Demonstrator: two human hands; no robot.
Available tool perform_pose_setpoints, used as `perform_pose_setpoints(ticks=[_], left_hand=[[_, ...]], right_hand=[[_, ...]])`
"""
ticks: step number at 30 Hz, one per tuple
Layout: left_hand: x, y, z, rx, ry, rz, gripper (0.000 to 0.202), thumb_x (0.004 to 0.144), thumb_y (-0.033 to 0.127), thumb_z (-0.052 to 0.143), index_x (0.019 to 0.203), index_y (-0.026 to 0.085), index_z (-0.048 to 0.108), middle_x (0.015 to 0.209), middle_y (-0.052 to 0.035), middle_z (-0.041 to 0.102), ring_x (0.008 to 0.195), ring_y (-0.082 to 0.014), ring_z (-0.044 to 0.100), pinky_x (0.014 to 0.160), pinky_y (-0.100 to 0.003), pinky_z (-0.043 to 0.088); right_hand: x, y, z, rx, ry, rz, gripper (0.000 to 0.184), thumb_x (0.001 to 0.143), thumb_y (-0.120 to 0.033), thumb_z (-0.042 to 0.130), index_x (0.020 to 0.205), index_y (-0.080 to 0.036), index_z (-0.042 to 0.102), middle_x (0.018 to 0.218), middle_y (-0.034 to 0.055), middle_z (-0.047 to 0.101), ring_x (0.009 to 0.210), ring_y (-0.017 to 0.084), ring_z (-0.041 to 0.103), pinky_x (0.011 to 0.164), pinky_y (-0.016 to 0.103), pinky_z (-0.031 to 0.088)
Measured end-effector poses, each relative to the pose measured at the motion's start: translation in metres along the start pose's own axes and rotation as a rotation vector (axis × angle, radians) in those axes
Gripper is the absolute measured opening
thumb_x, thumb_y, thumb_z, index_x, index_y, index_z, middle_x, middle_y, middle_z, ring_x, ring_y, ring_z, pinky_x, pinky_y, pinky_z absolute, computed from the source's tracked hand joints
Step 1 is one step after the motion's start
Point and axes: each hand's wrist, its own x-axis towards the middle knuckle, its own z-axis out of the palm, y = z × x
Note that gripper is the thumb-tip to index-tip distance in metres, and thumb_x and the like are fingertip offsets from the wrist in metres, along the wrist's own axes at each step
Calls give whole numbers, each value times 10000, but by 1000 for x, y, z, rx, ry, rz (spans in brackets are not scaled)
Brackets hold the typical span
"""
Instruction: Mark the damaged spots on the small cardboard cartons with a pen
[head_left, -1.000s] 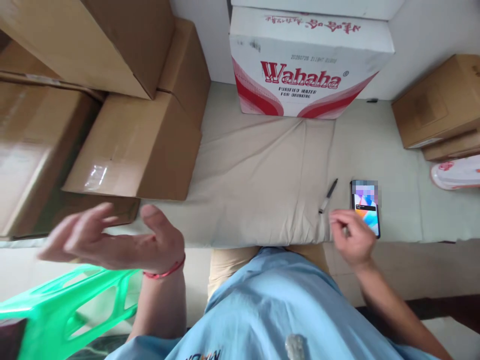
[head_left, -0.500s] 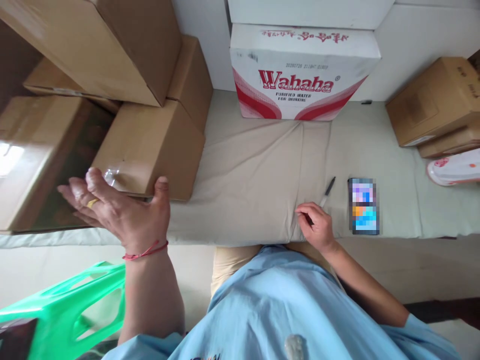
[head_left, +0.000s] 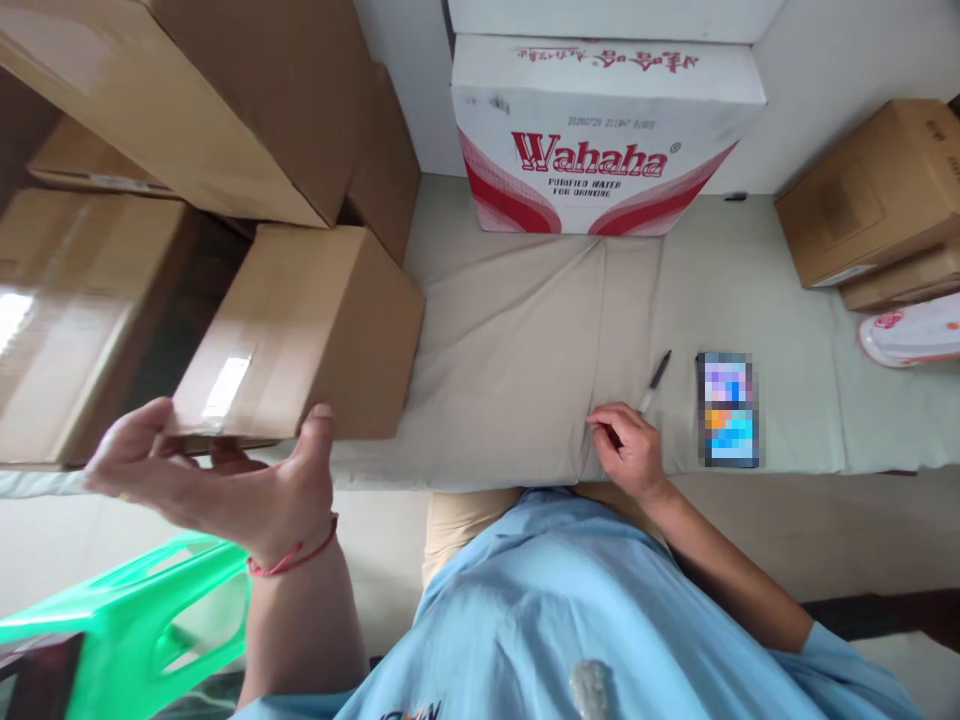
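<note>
Left hand (head_left: 251, 500) is gripping brown box (head_left: 259, 325) front-left of Wahaha carton (head_left: 592, 150); fingers spreading around box's near end, thumb pressing right corner. Right hand (head_left: 631, 450) is holding fingers loosely curled in front of carton. Pen (head_left: 661, 369) and phone (head_left: 727, 410) lying front-right.

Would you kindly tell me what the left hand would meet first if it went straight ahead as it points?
The left hand would most likely meet the taped cardboard box, whose near end it seems to grip.
</note>
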Motion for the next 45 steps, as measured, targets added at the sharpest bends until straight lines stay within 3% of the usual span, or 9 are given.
perform_pose_setpoints(ticks=[4,9,15,20,27,31,39,42,45], left_hand=[[-10,13,-17,-222,50,15,654,378,377,805,941,241,503,974,24,529,836,-172,493,822,-333,426],[-27,35,-23,-464,-227,-460,441,539,393,802,899,217,619,887,7,631,786,-179,541,686,-289,441],[-57,36,9,-430,-618,-680,675,542,578,967,1027,192,700,927,-32,706,807,-188,622,639,-254,482],[-78,21,36,-560,-704,-815,687,634,716,965,1018,198,727,899,-29,708,803,-169,639,663,-246,521],[-80,22,29,-878,-720,-794,370,799,481,947,1027,238,788,1124,-42,749,961,-164,704,825,-263,621],[-82,24,27,-862,-765,-747,403,773,309,954,1133,254,782,1239,-57,738,1122,-203,716,961,-318,641],[-86,13,27,-791,-733,-746,493,828,653,886,1088,264,732,1286,-79,756,1073,-222,740,844,-310,645],[-84,16,19,-766,-740,-599,638,737,606,972,1215,274,711,1504,-113,682,1327,-289,687,1028,-370,618],[-86,25,14,-748,-750,-307,785,690,523,1028,1348,301,664,1640,-126,587,1551,-331,544,1225,-438,513]], right_hand=[[-1,2,1,54,8,32,234,952,-68,567,984,-236,726,912,35,767,826,169,749,738,297,616],[-2,2,-3,269,-11,239,137,1001,-229,645,1073,-246,760,953,36,760,682,143,668,615,291,551],[5,-7,-23,817,105,464,553,1039,-590,607,1550,-378,604,1615,76,593,777,162,691,587,333,550],[4,-5,-33,789,37,544,567,990,-579,717,1481,-300,665,1061,54,761,757,211,688,676,383,598],[10,-3,-26,819,170,616,383,965,-585,744,1185,-272,740,772,-6,658,648,174,618,574,310,514],[20,-2,-27,820,213,649,378,942,-620,743,1031,-255,704,728,-18,617,614,146,568,552,276,480],[8,-9,-28,744,196,601,466,932,-634,706,1238,-285,681,952,37,688,667,174,611,544,309,518],[0,-11,-28,715,182,570,516,917,-653,705,1288,-296,662,1295,96,703,999,260,724,773,383,628],[-3,-5,-26,762,182,579,477,936,-644,679,1269,-305,634,1270,92,707,1083,283,730,857,419,636]])
